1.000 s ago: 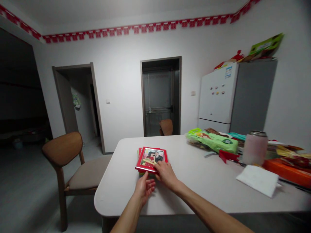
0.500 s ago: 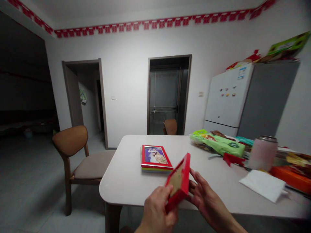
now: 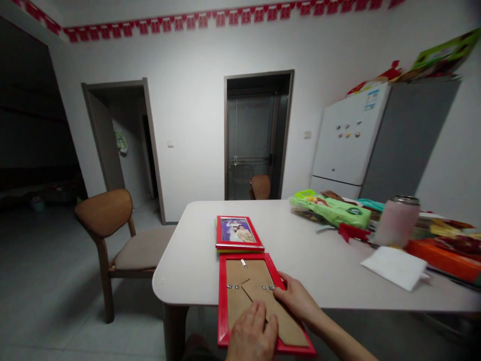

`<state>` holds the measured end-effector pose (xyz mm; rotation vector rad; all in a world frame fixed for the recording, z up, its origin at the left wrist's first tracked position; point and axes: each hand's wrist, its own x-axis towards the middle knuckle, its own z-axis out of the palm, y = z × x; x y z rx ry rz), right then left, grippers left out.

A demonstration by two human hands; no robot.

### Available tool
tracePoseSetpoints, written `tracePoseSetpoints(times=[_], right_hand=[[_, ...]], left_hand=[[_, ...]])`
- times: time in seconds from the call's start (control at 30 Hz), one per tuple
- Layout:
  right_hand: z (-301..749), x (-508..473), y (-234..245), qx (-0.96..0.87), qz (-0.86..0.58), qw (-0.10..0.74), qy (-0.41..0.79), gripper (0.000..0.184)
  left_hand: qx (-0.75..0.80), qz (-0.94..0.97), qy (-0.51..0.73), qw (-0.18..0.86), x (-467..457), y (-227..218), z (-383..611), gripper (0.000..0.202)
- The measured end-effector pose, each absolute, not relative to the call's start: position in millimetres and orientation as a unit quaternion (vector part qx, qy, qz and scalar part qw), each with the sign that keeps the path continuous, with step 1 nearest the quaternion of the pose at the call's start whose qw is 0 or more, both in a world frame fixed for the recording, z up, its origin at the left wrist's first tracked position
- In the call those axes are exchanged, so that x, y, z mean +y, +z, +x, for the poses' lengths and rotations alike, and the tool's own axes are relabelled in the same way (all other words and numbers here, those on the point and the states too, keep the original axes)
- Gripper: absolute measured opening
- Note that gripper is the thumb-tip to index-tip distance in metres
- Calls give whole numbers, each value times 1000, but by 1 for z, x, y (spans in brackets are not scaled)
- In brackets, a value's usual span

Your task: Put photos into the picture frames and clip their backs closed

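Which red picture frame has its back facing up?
The nearer frame, touched by left hand and right hand: its brown backing board shows. The farther frame, out of hand, shows its photo.

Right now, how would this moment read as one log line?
Red photo frame: back side up; left hand: on brown backing; right hand: holding frame's right edge; second red photo frame: farther off, picture side up

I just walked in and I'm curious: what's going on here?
A person holds a red frame back side up at the near edge of the table. The left hand rests on the brown backing; the right hand grips the frame's right side. Just beyond, a second red frame lies picture side up, with something yellow-green beneath it.
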<state>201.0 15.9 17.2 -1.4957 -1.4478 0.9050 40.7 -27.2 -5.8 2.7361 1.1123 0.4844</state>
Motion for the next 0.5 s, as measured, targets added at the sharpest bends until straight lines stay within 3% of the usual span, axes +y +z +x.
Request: tracePoseSetpoints(times=[0.1, 0.23, 0.5], right_hand=[[205, 24, 9, -640, -652, 352, 202, 35], [206, 26, 1, -674, -680, 278, 77, 32], [198, 34, 3, -707, -654, 265, 45, 35]], left_hand=[[379, 906, 170, 76, -28, -8, 45, 48], [381, 904, 176, 82, -26, -12, 46, 44], [387, 898, 178, 113, -19, 6, 40, 50]])
